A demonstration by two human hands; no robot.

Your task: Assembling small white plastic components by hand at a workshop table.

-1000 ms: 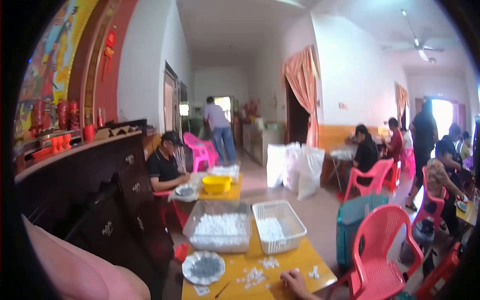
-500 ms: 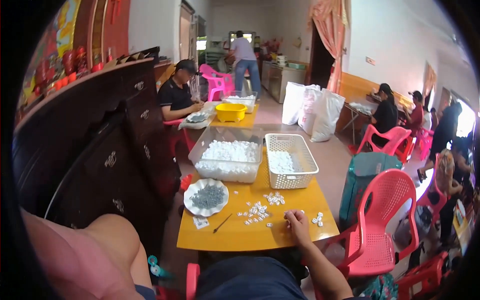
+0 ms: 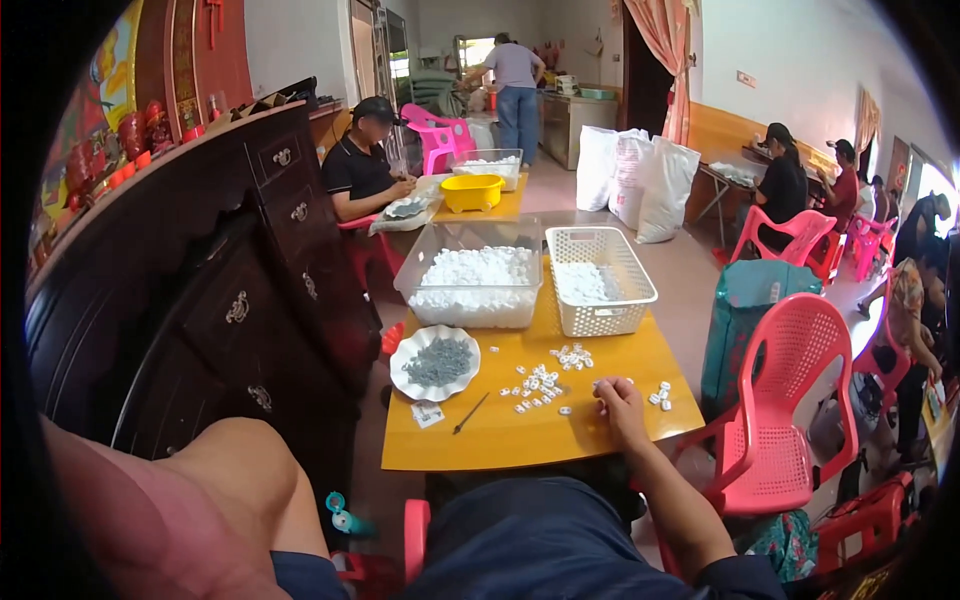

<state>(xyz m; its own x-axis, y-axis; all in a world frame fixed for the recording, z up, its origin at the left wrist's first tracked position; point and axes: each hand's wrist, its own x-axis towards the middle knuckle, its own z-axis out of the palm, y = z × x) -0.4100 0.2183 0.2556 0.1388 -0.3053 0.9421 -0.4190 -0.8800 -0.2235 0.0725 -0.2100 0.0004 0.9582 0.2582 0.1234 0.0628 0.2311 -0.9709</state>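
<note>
My right hand [image 3: 624, 406] rests over the right front of the yellow table [image 3: 480, 455]. Its fingers are pinched together, with a bit of a small white plastic piece showing at the tips. Left of it lie scattered white pieces [image 3: 540, 386] with dark slots, and a few more [image 3: 661, 396] sit to its right. A scalloped white plate [image 3: 402, 384] holds many small grey parts [image 3: 438, 361]. In front of the plate are a thin dark pointed tool [image 3: 470, 413] and a small printed slip [image 3: 427, 415]. A bent bare limb fills the lower left; my left hand is out of view.
A clear bin [image 3: 420, 295] and a white perforated basket [image 3: 605, 320], both with white pieces, stand behind. A yellow tub [image 3: 472, 193] is farther back by a seated person [image 3: 365, 165]. Dark cabinet [image 3: 200, 340] left; pink chair [image 3: 795, 410] and green bag [image 3: 750, 315] right.
The whole view has shifted, so the table sits higher and farther right. My right hand keeps its place on the table. The standing person at the back has turned and reaches left.
</note>
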